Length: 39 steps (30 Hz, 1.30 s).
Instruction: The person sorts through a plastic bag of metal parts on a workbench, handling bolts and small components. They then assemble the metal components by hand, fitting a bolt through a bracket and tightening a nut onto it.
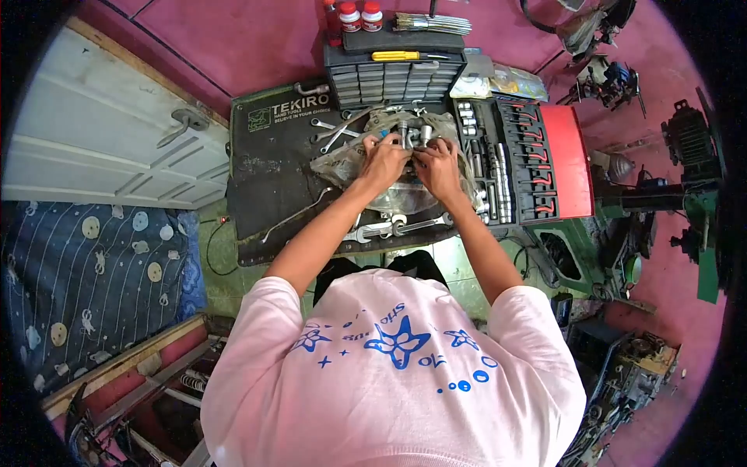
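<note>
My left hand [384, 162] and my right hand [440, 165] come together over the middle of the workbench. Their fingers are bent and closed around a small grey metal part [412, 138], whose exact kind I cannot make out. Under both hands a crumpled, dirty clear plastic sheet [405, 201] is spread. A short shiny socket-like cylinder [426, 133] stands by my right fingertips. Something small and blue shows at my left fingers. Combination wrenches [339, 137] lie left of my left hand, and larger wrenches [381, 230] lie near the front edge.
A black mat [272, 167] covers the bench's left side, with a long thin wrench [297, 215] on it. Behind stands a small-drawer cabinet [397, 82] bearing a yellow-handled tool [395, 56]. At right are a socket tray [486, 167] and a red-edged tool case [566, 159].
</note>
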Each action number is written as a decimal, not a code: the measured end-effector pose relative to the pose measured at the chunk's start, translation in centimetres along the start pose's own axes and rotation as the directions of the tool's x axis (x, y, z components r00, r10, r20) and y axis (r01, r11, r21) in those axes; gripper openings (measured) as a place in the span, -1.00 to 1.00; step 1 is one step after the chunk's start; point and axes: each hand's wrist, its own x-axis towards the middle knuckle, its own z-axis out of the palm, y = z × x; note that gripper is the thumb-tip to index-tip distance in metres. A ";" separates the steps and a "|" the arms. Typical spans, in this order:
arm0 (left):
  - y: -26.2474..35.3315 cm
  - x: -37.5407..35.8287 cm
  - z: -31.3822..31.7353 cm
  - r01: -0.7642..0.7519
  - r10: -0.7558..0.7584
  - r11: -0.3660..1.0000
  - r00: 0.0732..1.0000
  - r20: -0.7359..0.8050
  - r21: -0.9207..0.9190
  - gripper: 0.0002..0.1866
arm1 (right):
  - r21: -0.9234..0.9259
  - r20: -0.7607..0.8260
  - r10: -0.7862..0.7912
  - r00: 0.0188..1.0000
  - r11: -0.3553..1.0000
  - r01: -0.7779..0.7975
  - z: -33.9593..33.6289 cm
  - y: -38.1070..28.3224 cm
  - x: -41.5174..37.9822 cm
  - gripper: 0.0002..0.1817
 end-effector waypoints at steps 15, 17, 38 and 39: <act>-10.6 -3.0 -6.3 0.235 -0.214 0.971 0.928 -0.305 0.036 -0.82 | -0.151 0.001 -0.172 0.985 0.974 0.170 6.1 -7.9 11.2 -0.72; -13.1 -3.6 -7.9 0.244 -0.188 0.962 0.917 -0.351 0.122 -0.82 | -0.197 0.030 -0.171 0.985 0.965 0.173 8.0 -9.9 13.4 -0.72; -30.5 0.9 -7.5 0.092 -0.071 0.948 0.994 -0.081 0.306 -0.60 | -0.475 0.249 -0.178 0.952 0.834 0.280 21.0 -11.9 24.6 -0.66; -30.9 0.9 -7.4 0.071 -0.064 0.945 0.997 -0.033 0.318 -0.59 | -0.475 0.225 -0.189 0.956 0.835 0.277 21.2 -11.7 24.7 -0.67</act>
